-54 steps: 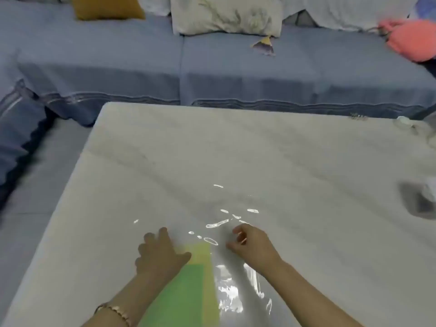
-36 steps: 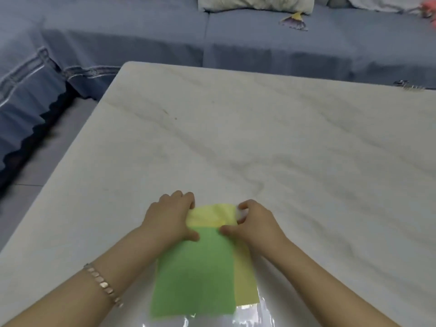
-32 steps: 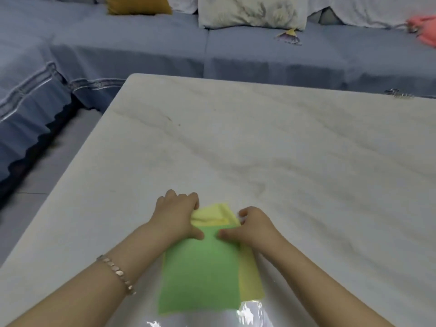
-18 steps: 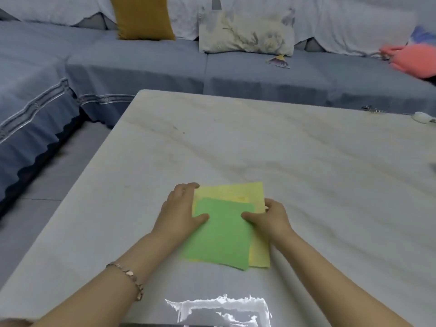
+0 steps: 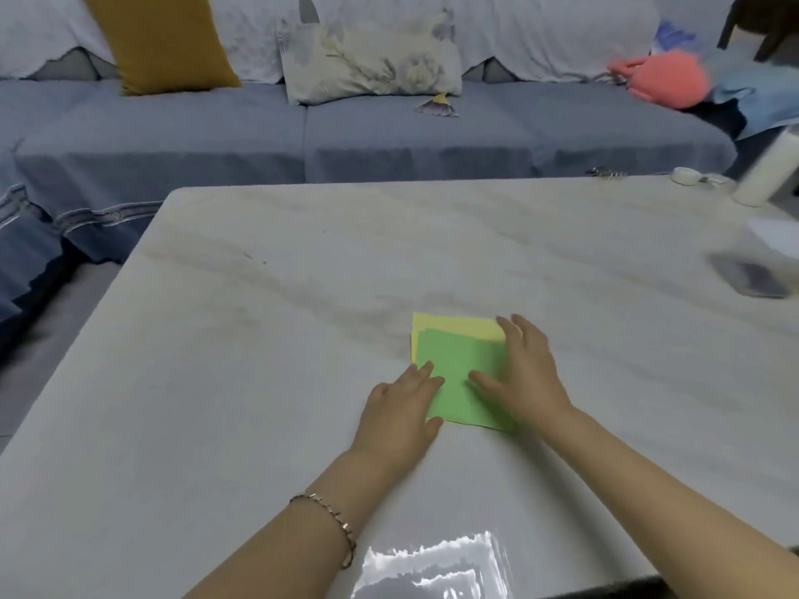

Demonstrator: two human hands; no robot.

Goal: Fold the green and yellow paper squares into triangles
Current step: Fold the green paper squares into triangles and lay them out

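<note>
A thin green paper square lies on top of a thin yellow paper square, which shows only as a strip along its far and left sides. Both lie flat on the pale, marble-patterned surface, well in from its left edge and nearer the near edge than the far one. The left hand rests flat, fingers straight, on the green sheet's near left corner. The right hand is spread flat over its right side, gripping nothing. The sheets look light, limp and easily creased, and likely to slide on the glossy surface and on each other. The best hold is probably a pinch on one free corner of the top sheet, with the other palm pinning the opposite corner.
</note>
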